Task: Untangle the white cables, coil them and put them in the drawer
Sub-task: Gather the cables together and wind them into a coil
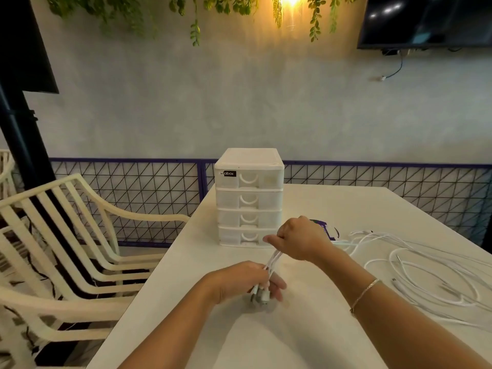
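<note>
A folded bundle of white cable [274, 259] stretches between my two hands above the white table [306, 336]. My left hand [242, 280] grips its lower end, where the plugs hang out below the fingers. My right hand [299, 239] pinches the upper end, just in front of the white drawer unit [249, 198]. All the drawers of the unit are closed. More loose white cables [431, 272] lie spread in loops on the table to the right.
A small purple and white object [326, 230] lies behind my right hand. Cream slatted chairs [69, 251] stand along the table's left edge. A dark wire fence [138, 193] runs behind the table.
</note>
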